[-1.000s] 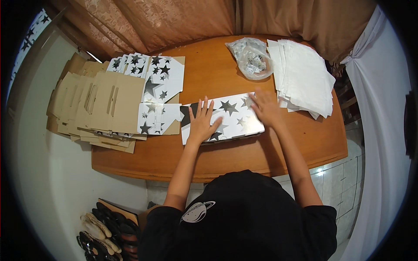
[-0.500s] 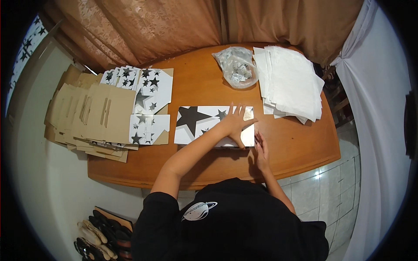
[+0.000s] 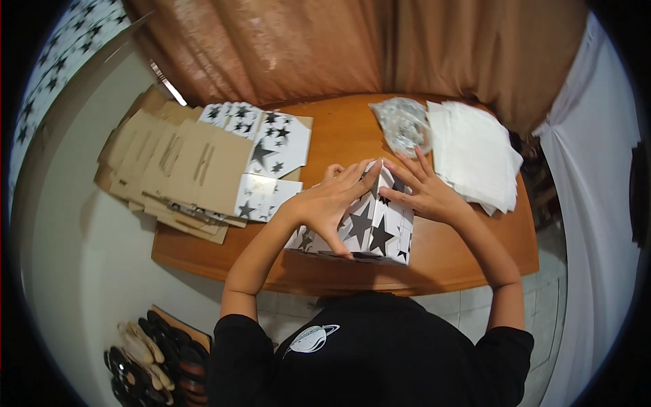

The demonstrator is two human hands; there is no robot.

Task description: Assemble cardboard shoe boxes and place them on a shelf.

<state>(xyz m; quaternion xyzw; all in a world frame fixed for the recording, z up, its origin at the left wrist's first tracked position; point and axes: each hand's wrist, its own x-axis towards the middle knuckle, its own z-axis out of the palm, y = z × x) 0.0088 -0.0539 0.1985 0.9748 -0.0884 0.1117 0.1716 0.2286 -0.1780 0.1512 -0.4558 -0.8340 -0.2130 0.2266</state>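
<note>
A white cardboard box [image 3: 392, 234] printed with black and grey stars stands on the table before me, turned at an angle. My left hand [image 3: 336, 200] spans it, thumb down at the near edge and fingers at the far top edge, gripping it. At the upper right of the box, my right hand [image 3: 428, 193] has its fingers spread, the tips touching or close to the far top corner. Both hands hide much of the top, so I cannot tell how its flaps lie.
Flattened boxes [image 3: 193, 159], brown and star-printed, lie stacked at the table's left. Farther back is a clear plastic bag [image 3: 401, 122] with small contents. White sheets [image 3: 475, 152] are piled at the right. Shoes [image 3: 152, 356] sit on the floor, lower left.
The box has turned from lying lengthwise to an angled position with another face showing. My right hand moved from its near right end to its far upper corner. The view has shifted.
</note>
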